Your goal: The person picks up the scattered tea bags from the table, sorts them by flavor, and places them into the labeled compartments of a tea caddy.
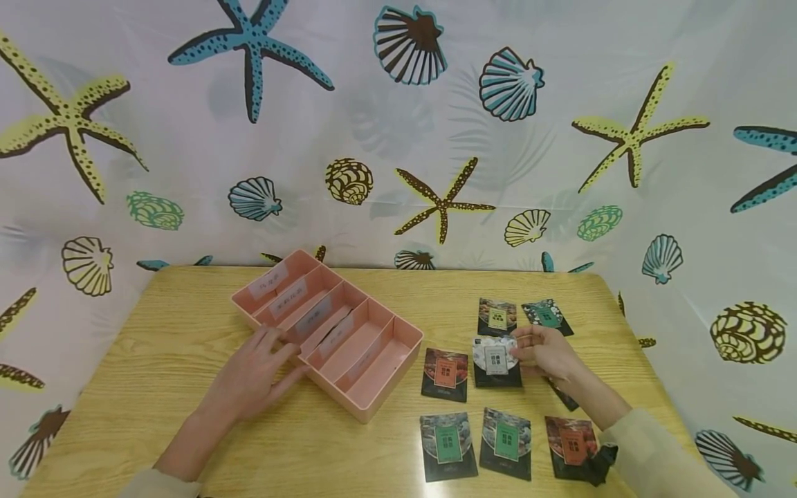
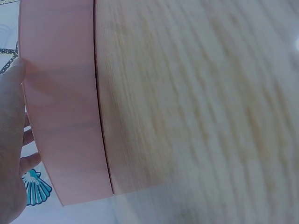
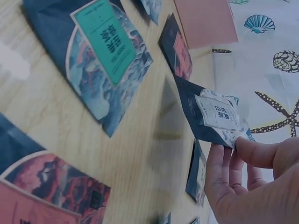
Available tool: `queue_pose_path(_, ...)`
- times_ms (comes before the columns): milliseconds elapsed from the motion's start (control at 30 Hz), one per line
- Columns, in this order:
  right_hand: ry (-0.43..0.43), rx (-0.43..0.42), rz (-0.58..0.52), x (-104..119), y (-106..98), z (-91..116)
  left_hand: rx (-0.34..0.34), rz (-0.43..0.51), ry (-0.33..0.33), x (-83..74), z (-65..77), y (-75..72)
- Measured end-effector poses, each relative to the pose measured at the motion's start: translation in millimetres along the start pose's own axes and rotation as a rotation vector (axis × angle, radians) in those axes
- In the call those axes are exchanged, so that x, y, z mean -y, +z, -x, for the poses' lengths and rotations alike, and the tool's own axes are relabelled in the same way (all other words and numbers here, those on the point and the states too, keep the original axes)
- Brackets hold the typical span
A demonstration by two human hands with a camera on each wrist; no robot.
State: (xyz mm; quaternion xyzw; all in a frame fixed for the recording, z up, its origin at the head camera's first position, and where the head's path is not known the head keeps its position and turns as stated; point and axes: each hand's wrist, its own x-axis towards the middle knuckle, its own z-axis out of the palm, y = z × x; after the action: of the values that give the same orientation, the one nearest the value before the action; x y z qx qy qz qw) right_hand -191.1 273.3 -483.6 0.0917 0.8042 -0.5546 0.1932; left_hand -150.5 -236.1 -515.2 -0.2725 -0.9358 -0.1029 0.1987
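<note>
In the head view, my right hand [image 1: 548, 356] pinches a white-and-black tea sachet [image 1: 496, 360] by its right edge. The right wrist view shows the sachet [image 3: 217, 116] lifted and tilted above the table, between thumb and fingers. My left hand [image 1: 252, 373] rests at the near long side of a pink divided box [image 1: 392, 373], its fingers loosely bent at the rim. Pale labels with writing stand in the box's compartments. The left wrist view shows the box's pink outer wall [image 2: 65, 102] beside the hand [image 2: 11, 144].
Around the right hand lie a red-label sachet [image 1: 445, 374], two green-label sachets [image 1: 448, 446] nearer, another red-label one [image 1: 569, 446] beside a crumpled black piece [image 1: 601, 463], and a yellow-label sachet [image 1: 497, 317] and green-label one [image 1: 548, 316] farther back. A patterned curtain [image 1: 349, 124] hangs behind the wooden table [image 1: 168, 332].
</note>
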Motion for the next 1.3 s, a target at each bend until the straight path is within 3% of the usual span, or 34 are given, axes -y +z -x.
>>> queue_pose_path(233, -0.038, 0.003, -0.014, 15, 4, -1, -0.007, -0.002, 0.015, 0.7, -1.9, -0.1)
queue_pose_path(500, -0.159, 0.023, -0.069, 36, 10, -7, 0.035, 0.003, -0.007, -2.9, -3.1, -2.5)
queue_pose_path(833, -0.284, 0.061, -0.126, 56, 32, -14, 0.016, -0.007, 0.006, -2.3, -1.9, -1.1)
queue_pose_path(1300, -0.364, 0.126, -0.168, 78, 59, -24, 0.013, -0.004, -0.005, -2.1, -0.6, -1.0)
